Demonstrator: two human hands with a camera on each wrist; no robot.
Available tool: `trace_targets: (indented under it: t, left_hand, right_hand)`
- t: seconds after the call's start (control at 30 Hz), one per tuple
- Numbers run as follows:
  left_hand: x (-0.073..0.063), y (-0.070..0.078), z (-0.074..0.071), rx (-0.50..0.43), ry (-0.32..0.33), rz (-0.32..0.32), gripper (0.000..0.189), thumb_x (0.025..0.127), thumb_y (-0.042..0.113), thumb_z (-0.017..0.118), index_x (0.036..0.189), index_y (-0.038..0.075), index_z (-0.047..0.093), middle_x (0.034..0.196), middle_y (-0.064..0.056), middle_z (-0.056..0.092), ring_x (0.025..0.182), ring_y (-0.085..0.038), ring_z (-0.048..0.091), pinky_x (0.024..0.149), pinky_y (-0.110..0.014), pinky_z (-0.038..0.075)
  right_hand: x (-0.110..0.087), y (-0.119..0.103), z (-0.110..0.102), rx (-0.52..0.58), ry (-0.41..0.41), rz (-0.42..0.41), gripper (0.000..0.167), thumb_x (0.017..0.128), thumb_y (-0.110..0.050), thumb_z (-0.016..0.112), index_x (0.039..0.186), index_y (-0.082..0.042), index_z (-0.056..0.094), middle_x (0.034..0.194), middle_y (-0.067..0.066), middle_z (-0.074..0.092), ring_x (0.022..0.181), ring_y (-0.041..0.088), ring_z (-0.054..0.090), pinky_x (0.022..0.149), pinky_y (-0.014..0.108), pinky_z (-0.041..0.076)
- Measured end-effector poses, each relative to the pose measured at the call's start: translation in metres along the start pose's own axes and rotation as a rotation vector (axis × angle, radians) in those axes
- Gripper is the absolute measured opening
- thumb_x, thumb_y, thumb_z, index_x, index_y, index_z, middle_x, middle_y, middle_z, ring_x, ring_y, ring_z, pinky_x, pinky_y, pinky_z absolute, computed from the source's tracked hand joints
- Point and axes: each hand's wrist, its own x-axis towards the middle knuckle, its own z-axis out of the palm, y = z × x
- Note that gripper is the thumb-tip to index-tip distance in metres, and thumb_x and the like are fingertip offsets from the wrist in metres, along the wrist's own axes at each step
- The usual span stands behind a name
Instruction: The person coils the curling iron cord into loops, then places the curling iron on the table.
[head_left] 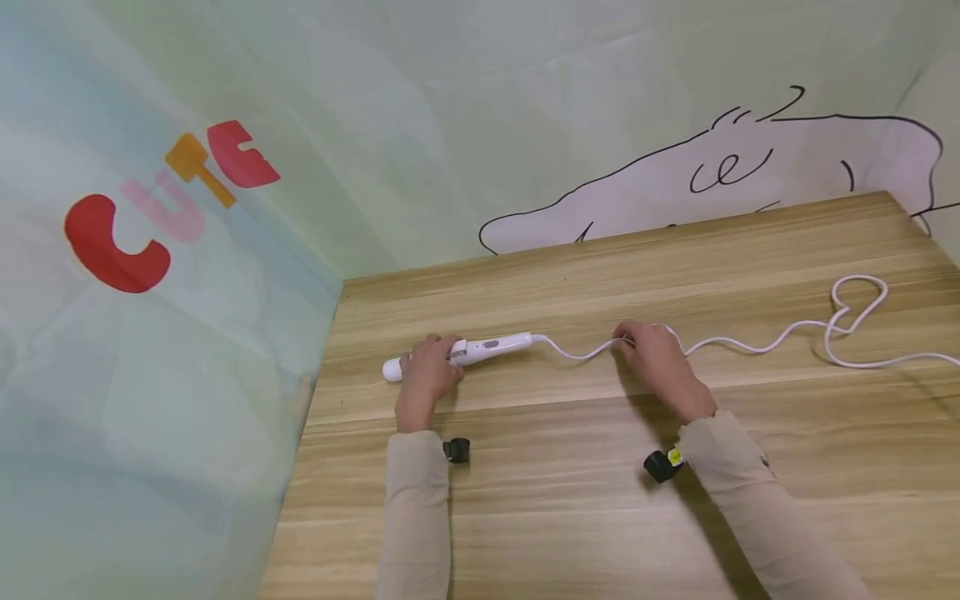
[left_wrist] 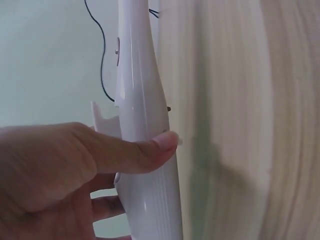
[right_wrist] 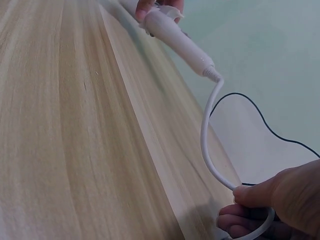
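Observation:
A white curling iron (head_left: 495,347) with a grey button on its handle lies sideways over the wooden table. My left hand (head_left: 431,368) grips it around the middle, near the lever of its clamp; in the left wrist view the thumb (left_wrist: 162,142) crosses the white body (left_wrist: 142,90). From the handle's end a white cord (head_left: 570,355) runs right. My right hand (head_left: 656,354) pinches this cord a short way from the handle. In the right wrist view the cord (right_wrist: 205,135) curves down from the handle to the thumb and fingers (right_wrist: 255,195).
The rest of the cord (head_left: 795,325) trails right in waves and a loop, past the frame's edge. Behind the wooden table (head_left: 555,517) hangs a pale backdrop (head_left: 420,150) with a line drawing and coloured letters. Black wrist cameras (head_left: 457,451) sit by both sleeves.

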Motion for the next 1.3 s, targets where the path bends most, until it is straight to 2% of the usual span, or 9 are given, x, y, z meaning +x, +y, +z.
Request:
trace_targets:
  t: [0.13,0.23,0.47,0.57,0.83,1.07,1.17,1.3]
  left_hand:
    - [-0.003,0.006,-0.007,-0.013,-0.011,0.027,0.051,0.083,0.014,0.073,0.131,0.017,0.057,0.126,-0.012,0.057,0.116,-0.036,0.051,0.101,-0.058,0.031]
    - [-0.005,0.011,-0.012,-0.017,-0.014,0.070,0.047,0.084,0.015,0.073,0.129,0.017,0.058,0.124,-0.011,0.058,0.114,-0.033,0.053,0.100,-0.055,0.033]
    - [-0.009,0.024,-0.022,-0.007,-0.048,0.264,0.040,0.083,0.011,0.071,0.122,0.009,0.062,0.114,-0.015,0.062,0.104,-0.031,0.057,0.092,-0.046,0.043]
    - [-0.013,0.031,-0.025,-0.015,-0.082,0.313,0.040,0.083,0.008,0.069,0.122,0.007,0.061,0.112,-0.015,0.062,0.103,-0.030,0.057,0.092,-0.044,0.043]
    - [-0.021,0.050,-0.027,0.088,-0.136,0.378,0.043,0.082,0.011,0.070,0.124,0.014,0.062,0.113,-0.010,0.062,0.101,-0.028,0.057,0.088,-0.044,0.044]
    - [-0.024,0.061,-0.022,0.127,-0.175,0.427,0.038,0.080,0.010,0.069,0.117,0.014,0.065,0.100,-0.007,0.064,0.088,-0.023,0.056,0.080,-0.038,0.046]
    - [-0.026,0.065,-0.020,0.140,-0.181,0.419,0.036,0.080,0.009,0.067,0.116,0.015,0.065,0.098,-0.006,0.064,0.086,-0.022,0.056,0.078,-0.037,0.046]
    - [-0.029,0.072,-0.017,0.155,-0.203,0.359,0.041,0.080,0.011,0.066,0.120,0.018,0.063,0.101,-0.005,0.064,0.091,-0.023,0.055,0.080,-0.040,0.044]
  right_hand:
    - [0.002,0.001,-0.001,0.011,-0.021,0.016,0.011,0.090,-0.012,0.062,0.093,-0.003,0.067,0.083,0.012,0.070,0.074,0.027,0.060,0.069,0.045,0.046]
    - [0.004,0.001,-0.002,0.022,-0.035,0.013,0.011,0.091,-0.013,0.062,0.092,-0.004,0.067,0.082,0.011,0.069,0.073,0.026,0.060,0.069,0.044,0.046]
    - [0.007,0.001,-0.003,0.084,-0.076,-0.028,0.013,0.092,-0.017,0.064,0.092,-0.004,0.068,0.068,0.004,0.064,0.062,0.017,0.056,0.062,0.033,0.043]
    - [0.008,0.000,-0.002,0.092,-0.085,-0.053,0.015,0.092,-0.019,0.064,0.090,-0.005,0.069,0.066,0.002,0.062,0.060,0.014,0.054,0.060,0.030,0.041]
    - [0.010,-0.006,-0.003,0.072,-0.086,-0.098,0.017,0.092,-0.025,0.064,0.086,-0.010,0.069,0.061,-0.004,0.056,0.059,0.013,0.049,0.061,0.030,0.038]
    - [0.012,-0.018,-0.010,0.047,-0.102,-0.130,0.019,0.095,-0.028,0.060,0.087,-0.012,0.066,0.063,-0.004,0.053,0.059,0.013,0.047,0.060,0.030,0.038]
    - [0.011,-0.026,-0.016,0.049,-0.114,-0.133,0.020,0.096,-0.028,0.057,0.089,-0.011,0.065,0.065,-0.003,0.054,0.059,0.013,0.048,0.060,0.030,0.039]
    - [0.009,-0.038,-0.024,0.035,-0.108,-0.153,0.019,0.096,-0.028,0.057,0.094,-0.012,0.067,0.067,-0.003,0.058,0.060,0.012,0.050,0.060,0.030,0.040]
